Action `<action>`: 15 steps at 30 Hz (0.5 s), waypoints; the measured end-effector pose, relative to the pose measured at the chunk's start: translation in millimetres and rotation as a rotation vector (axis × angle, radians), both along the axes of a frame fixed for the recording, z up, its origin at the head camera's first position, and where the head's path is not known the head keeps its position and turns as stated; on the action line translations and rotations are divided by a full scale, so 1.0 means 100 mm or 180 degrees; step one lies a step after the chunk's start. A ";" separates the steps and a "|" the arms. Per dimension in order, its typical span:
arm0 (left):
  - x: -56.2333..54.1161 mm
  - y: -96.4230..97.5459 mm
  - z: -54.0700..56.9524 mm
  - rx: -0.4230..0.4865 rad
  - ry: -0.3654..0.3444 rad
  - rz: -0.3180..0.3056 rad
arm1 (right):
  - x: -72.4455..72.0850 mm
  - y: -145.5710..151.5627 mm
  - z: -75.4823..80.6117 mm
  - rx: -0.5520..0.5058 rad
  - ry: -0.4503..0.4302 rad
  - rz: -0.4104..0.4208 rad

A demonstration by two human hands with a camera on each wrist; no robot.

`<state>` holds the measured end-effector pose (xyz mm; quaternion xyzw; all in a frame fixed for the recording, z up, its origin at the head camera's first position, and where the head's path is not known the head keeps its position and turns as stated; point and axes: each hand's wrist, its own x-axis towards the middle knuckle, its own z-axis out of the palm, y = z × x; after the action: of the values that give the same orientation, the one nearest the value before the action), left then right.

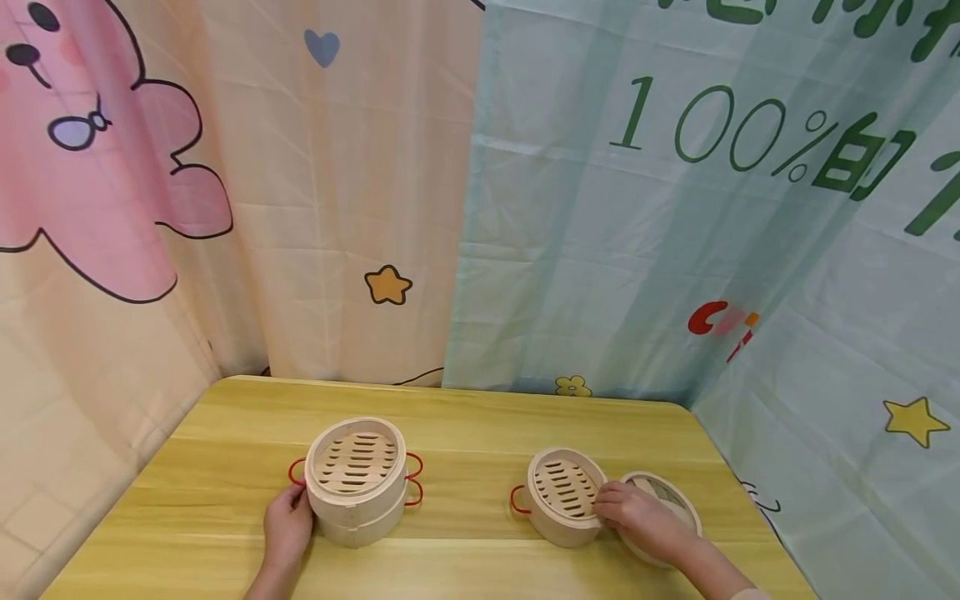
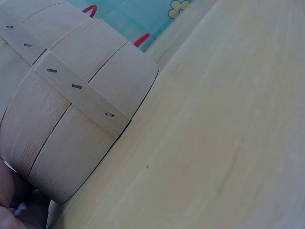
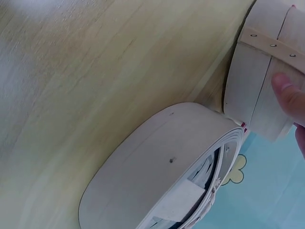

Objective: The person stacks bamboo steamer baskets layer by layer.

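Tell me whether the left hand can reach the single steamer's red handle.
Probably not directly: the stacked steamer stands between the left hand and that red handle; reaching around looks possible.

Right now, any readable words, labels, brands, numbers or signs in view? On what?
"100%的": green print on the pale blue curtain.
Other green characters above and right of it: cut off by the frame, not fully readable.
Two-tier bamboo steamer, single bamboo steamer basket, round bamboo piece: no lettering visible.
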<state>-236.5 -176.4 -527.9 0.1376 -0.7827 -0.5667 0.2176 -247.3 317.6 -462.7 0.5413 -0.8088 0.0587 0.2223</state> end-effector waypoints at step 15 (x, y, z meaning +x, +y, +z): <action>0.01 0.00 0.01 -0.0053 -0.0027 -0.0011 | 0.04 -0.14 0.10 -0.0122 0.0099 -0.0203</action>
<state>-235.7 -176.7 -526.8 0.1368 -0.7885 -0.5600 0.2144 -242.9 303.9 -452.5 0.5117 -0.8208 0.0585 0.2469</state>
